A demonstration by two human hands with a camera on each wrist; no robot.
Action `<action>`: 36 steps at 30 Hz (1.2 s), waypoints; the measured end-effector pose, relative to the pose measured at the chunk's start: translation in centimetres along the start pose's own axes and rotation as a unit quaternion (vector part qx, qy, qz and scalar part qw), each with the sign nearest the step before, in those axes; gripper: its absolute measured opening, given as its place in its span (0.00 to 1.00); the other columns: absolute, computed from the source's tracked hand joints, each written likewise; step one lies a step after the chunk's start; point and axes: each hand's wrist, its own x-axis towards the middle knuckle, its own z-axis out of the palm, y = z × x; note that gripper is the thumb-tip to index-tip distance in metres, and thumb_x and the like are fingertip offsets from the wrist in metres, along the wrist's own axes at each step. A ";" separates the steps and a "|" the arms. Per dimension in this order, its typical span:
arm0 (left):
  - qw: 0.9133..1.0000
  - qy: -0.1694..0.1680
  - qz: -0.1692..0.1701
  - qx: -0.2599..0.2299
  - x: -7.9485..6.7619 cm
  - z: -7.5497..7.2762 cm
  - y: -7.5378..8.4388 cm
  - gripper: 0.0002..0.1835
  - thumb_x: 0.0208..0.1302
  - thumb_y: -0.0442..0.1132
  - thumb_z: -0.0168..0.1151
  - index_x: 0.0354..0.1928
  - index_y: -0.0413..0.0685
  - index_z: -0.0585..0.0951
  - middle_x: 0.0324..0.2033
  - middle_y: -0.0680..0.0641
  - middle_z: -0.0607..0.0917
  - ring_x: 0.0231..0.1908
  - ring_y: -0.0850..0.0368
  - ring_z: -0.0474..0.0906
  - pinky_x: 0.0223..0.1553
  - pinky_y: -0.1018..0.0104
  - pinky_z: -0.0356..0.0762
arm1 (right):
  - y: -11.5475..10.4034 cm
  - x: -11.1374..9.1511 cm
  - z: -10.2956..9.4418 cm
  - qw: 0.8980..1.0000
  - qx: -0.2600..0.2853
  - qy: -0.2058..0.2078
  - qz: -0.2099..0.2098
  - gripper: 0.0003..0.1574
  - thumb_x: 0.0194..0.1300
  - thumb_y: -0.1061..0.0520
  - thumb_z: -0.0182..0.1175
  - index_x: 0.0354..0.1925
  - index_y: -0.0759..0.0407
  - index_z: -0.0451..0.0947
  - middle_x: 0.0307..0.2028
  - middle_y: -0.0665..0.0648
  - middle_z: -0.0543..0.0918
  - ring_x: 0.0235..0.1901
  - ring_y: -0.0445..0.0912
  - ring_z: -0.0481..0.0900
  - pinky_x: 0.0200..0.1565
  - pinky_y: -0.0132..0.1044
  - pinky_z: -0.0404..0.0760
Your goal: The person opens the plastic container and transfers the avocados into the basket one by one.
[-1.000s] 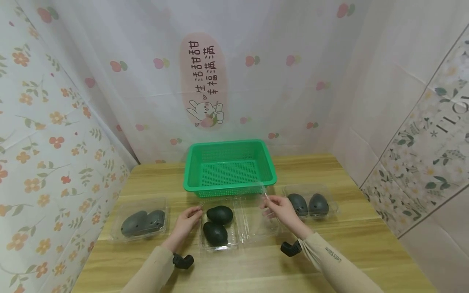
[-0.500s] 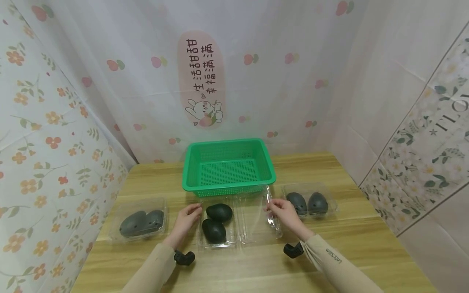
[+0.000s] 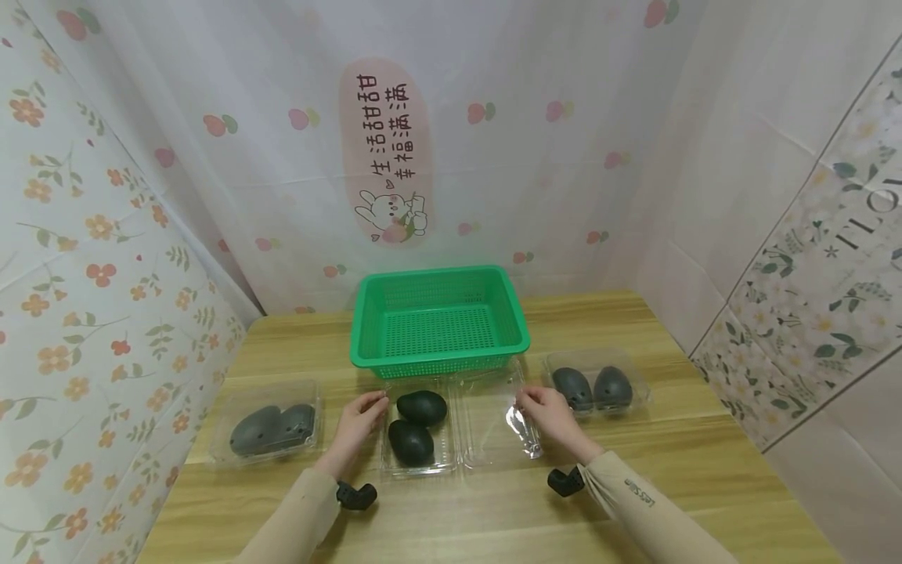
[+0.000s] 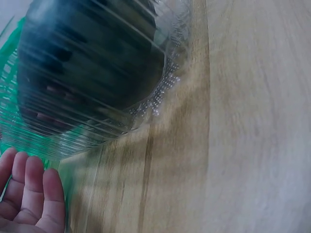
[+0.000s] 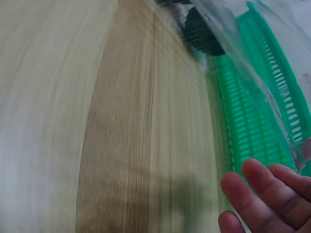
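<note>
A clear plastic clamshell box (image 3: 419, 473) lies opened on the table, with two dark green avocados (image 3: 412, 444) in its left half. My left hand (image 3: 358, 419) pinches the left rim of that half near its back corner. Folded out to the right is the transparent lid (image 3: 486, 427), its outer edge pinched by my right hand (image 3: 552, 417). In the right wrist view, the lid edge runs up from between the thumb and the fingers (image 5: 265, 187). The left wrist view shows an avocado (image 4: 92, 63) through the ribbed box wall, above the fingers (image 4: 34, 184).
Behind the clamshell stands a green perforated basket (image 3: 440, 363). A closed clear box (image 3: 310, 392) with two dark avocados sits on the left, and another box (image 3: 637, 395) with two more sits on the right. Patterned curtains (image 3: 493, 180) enclose the wooden table (image 3: 451, 525).
The lid has swung down to the right and lies flatter than before. My right hand moved slightly right and down with its edge. The left hand stays at the rim.
</note>
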 end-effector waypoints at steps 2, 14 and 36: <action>1.000 0.004 -0.002 0.000 0.1 0.0 -0.1 0.21 0.68 0.39 0.60 0.57 0.30 0.76 0.45 0.39 0.82 0.35 0.58 0.75 0.36 0.67 0.77 | 0.0 0.1 -0.1 1.000 -0.010 -0.005 -0.009 0.15 0.71 0.58 0.54 0.35 0.66 0.82 0.28 0.54 0.83 0.28 0.42 0.78 0.32 0.33 0.78; 1.000 -0.004 0.008 -0.006 0.2 -0.5 -0.6 0.20 0.69 0.40 0.60 0.55 0.30 0.77 0.26 0.47 0.77 0.26 0.58 0.71 0.28 0.67 0.72 | 0.5 0.6 0.0 0.991 -0.125 -0.017 -0.049 0.16 0.71 0.59 0.53 0.26 0.57 0.78 0.18 0.48 0.74 0.19 0.42 0.70 0.26 0.36 0.71; 0.970 -0.096 -0.098 -0.200 -1.9 -1.3 -1.4 0.26 0.71 0.40 0.53 0.66 0.35 0.65 0.33 0.51 0.73 0.23 0.62 0.70 0.23 0.71 0.72 | 1.4 0.4 0.8 0.949 -0.310 -0.032 -0.047 0.27 0.74 0.51 0.48 0.16 0.51 0.69 0.14 0.48 0.68 0.14 0.43 0.65 0.22 0.39 0.68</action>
